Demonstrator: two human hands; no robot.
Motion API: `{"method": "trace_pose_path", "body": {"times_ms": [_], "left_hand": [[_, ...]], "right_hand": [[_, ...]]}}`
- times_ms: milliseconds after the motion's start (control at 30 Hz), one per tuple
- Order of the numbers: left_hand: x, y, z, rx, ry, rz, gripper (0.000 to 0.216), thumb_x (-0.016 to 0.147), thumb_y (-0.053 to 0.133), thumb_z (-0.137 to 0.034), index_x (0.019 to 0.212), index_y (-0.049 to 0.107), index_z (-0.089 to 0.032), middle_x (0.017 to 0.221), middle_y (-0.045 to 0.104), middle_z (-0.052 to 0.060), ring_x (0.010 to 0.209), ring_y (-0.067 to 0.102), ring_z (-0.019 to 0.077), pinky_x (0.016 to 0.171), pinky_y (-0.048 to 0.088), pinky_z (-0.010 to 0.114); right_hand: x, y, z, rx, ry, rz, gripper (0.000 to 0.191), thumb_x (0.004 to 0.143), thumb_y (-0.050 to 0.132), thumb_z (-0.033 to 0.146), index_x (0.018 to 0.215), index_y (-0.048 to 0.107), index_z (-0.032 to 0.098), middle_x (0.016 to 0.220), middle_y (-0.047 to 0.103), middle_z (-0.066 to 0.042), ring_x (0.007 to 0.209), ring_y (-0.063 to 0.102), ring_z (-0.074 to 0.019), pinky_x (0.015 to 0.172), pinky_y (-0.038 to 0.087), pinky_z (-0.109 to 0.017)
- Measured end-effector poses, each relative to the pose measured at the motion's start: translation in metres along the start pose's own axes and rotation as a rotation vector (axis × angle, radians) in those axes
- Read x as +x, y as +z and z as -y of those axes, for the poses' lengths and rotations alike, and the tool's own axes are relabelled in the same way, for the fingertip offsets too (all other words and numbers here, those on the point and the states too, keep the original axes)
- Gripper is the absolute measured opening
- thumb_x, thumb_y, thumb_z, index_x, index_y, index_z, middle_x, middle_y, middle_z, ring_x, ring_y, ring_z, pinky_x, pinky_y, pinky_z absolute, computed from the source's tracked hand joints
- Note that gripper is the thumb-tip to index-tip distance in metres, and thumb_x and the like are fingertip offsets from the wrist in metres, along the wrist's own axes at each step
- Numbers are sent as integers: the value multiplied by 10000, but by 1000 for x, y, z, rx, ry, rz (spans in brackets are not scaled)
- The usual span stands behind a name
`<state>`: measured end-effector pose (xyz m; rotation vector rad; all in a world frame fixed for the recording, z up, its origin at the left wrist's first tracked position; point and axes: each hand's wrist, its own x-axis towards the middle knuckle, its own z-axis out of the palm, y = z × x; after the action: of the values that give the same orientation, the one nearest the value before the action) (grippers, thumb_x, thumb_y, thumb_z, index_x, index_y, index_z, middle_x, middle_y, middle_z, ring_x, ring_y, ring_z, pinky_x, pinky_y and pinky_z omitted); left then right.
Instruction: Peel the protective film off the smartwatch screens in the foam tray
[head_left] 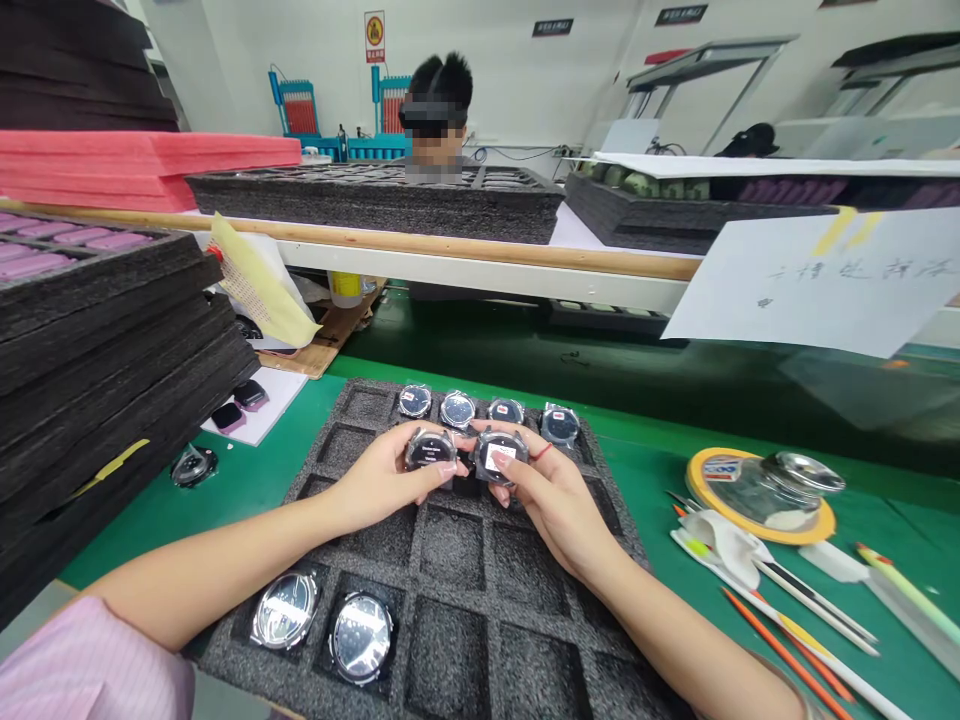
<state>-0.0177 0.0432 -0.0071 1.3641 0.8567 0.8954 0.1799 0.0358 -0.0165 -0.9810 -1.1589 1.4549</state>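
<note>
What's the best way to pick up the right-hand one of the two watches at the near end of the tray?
Probably from above, pinching opposite sides of its round rim: the watch lies glossy side up in a pocket, and the foam walls of the tray hinder a sideways approach.

Tabletop (637, 420), green. Near edge: compartmented dark foam tray (487, 570). Left edge: stack of black foam (112, 370), one round watch (193, 465), white sheet (281, 396). Right edge: glass jar (780, 490), yellow ring (701, 492), orange sticks (784, 651).
</note>
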Motion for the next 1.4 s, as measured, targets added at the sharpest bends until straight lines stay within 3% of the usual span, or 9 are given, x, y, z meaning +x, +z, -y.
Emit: {"method": "trace_pose_path", "body": {"times_ms": [100, 333, 1167, 1400], "left_hand": [[-1, 0, -1, 27, 37, -8, 390, 802, 778, -349, 1092, 622, -140, 970, 716, 84, 690, 599, 108, 577, 453, 197], [1, -3, -1, -59, -24, 63, 499, 868, 672, -519, 1165, 626, -120, 1041, 715, 148, 535, 534, 76, 466, 416, 199], [2, -1, -1, -102, -68, 29, 506, 841, 696, -481, 1177, 642, -107, 1034, 719, 157, 518, 535, 73, 446, 391, 193], [2, -1, 1, -98, -72, 21, 523, 845, 694, -479, 1204, 633, -104, 1026, 726, 165, 518, 537, 77, 448, 391, 196]], "right_hand": [[0, 0, 0, -7, 3, 5, 376, 788, 730, 398, 1116, 710, 216, 900, 682, -33, 587, 458, -112, 532, 404, -268], [0, 0, 0, 1, 9, 3, 380, 772, 740, 390, 1109, 718, 216, 846, 644, -15, 573, 453, -104, 525, 396, -262], [0, -1, -2, 29, 3, 30, 398, 774, 768, 406, 1127, 719, 229, 847, 638, -9, 578, 433, -102, 525, 380, -256], [-2, -5, -2, 124, 8, 55, 482, 796, 731, 592, 1132, 732, 246, 936, 707, -44, 657, 452, -123, 556, 375, -237]]}}
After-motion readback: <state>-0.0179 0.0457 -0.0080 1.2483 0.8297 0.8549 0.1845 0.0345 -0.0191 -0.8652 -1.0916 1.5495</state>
